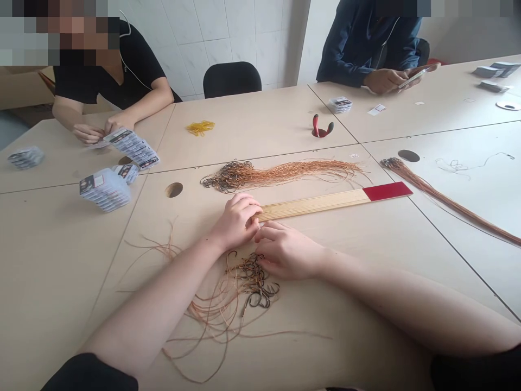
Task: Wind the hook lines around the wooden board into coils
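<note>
A long flat wooden board (pixel 313 204) with a red end (pixel 387 191) lies slantwise across the table. Thin lines run along its length. My left hand (pixel 238 222) is closed around the board's left end, fingers curled over the top. Just to its right, my right hand (pixel 290 250) has its fingers pinched together close to the left fingertips. Whatever sits in that pinch is hidden. Below both hands is a loose pile of dark fishing hooks (pixel 260 288), tied to brown lines (pixel 207 315) that spread left and toward me.
Behind the board lies a bundle of hooks with brown lines (pixel 293 172); another bundle (pixel 448 201) is at right. Red-handled pliers (pixel 321 127) stick out of a table hole. Packets (pixel 105 189) stand left, near a person's hands (pixel 101 129). Another person holds a phone (pixel 412 79).
</note>
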Demonstrator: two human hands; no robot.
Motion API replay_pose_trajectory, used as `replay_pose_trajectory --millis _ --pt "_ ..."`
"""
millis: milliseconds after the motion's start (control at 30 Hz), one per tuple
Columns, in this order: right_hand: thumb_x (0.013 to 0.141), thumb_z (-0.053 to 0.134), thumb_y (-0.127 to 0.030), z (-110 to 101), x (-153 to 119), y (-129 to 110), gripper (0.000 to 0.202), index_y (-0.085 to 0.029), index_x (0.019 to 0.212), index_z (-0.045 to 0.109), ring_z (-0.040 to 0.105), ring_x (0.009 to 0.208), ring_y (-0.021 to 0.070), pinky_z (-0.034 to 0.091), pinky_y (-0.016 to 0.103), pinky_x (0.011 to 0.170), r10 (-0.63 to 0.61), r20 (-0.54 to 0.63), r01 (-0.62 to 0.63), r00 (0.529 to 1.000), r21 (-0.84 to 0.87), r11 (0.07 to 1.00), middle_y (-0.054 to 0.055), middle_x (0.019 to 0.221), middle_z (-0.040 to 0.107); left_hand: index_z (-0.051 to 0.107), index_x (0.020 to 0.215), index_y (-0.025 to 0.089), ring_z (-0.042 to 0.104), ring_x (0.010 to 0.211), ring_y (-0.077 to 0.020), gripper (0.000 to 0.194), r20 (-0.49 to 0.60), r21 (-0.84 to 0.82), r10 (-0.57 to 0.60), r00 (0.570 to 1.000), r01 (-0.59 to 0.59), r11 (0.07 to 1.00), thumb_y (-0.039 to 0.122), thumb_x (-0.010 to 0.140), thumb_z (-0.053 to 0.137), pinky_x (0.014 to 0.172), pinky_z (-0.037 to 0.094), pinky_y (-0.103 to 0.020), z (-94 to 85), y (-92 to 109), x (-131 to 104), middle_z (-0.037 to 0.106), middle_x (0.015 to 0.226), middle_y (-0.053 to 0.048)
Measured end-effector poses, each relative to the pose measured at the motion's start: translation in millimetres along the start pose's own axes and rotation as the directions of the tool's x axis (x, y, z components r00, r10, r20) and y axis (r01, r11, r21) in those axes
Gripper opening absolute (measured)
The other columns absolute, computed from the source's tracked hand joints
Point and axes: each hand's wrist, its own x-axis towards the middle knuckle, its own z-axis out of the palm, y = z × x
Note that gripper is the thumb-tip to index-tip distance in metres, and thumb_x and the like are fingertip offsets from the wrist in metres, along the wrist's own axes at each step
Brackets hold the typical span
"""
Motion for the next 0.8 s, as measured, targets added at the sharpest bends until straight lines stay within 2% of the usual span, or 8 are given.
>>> replay_pose_trajectory --millis 200,300,433,567,800 --pt "0.077 0.052 -0.016 -0.5 -0.3 -0.3 0.012 -0.019 0.068 0.059 0.049 0.086 0.0174 0.045 0.034 0.082 -0.022 0.003 0.022 1.0 0.061 0.998 0.006 0.088 0.057 0.064 0.09 0.019 0.045 0.108 -0.0221 0.021 -0.012 0.003 0.022 1.0 -0.022 1.0 0.016 0.075 0.05 0.099 0.038 -0.04 0.5 -1.1 -0.3 0.063 0.098 -0.005" --pt "0.078 0.052 -0.015 -5.0 0.4 -0.4 0.013 -0.018 0.067 0.057 0.051 0.085 0.0155 0.046 0.031 0.08 -0.012 0.012 0.009 1.0 0.202 0.979 0.006 0.093 0.057 0.064 0.09 0.018 0.045 0.108 -0.0212 0.02 -0.015 0.001 0.033 0.999 -0.033 0.999 0.016 0.076 0.05 0.1 0.038 -0.038 0.5 -1.4 -0.6 0.063 0.097 -0.005" --pt "0.082 0.051 -0.017 -16.6 2.4 -3.9 0.007 -0.017 0.077 0.056 0.053 0.081 0.0132 0.046 0.026 0.075 0.001 0.084 -0.032 0.996 0.366 0.93 0.005 0.09 0.057 0.063 0.09 0.019 0.045 0.108 -0.0214 0.021 -0.025 -0.008 0.03 0.999 -0.03 1.0 0.015 0.074 0.051 0.1 0.037 -0.039 1.1 -1.4 -0.7 0.063 0.098 -0.005" --pt "0.085 0.046 -0.014 -31.4 3.9 -11.6 0.008 -0.017 0.082 0.053 0.051 0.073 0.0128 0.044 0.025 0.065 0.076 0.17 -0.126 0.983 0.303 0.945 0.003 0.081 0.056 0.063 0.09 0.02 0.046 0.108 -0.0218 0.02 -0.024 -0.01 0.024 0.999 -0.024 1.0 0.015 0.075 0.05 0.099 0.037 -0.04 1.6 -1.2 -0.8 0.063 0.098 -0.005" --pt "0.087 0.045 -0.017 -57.2 4.5 -28.7 0.013 -0.018 0.078 0.054 0.048 0.065 0.0109 0.039 0.023 0.058 0.169 0.203 -0.211 0.964 0.205 0.956 0.001 0.075 0.056 0.063 0.089 0.019 0.046 0.106 -0.0225 0.019 -0.052 -0.049 0.049 0.997 -0.052 0.997 0.014 0.074 0.052 0.096 0.039 -0.042 1.9 -1.3 -1.0 0.063 0.096 -0.005"
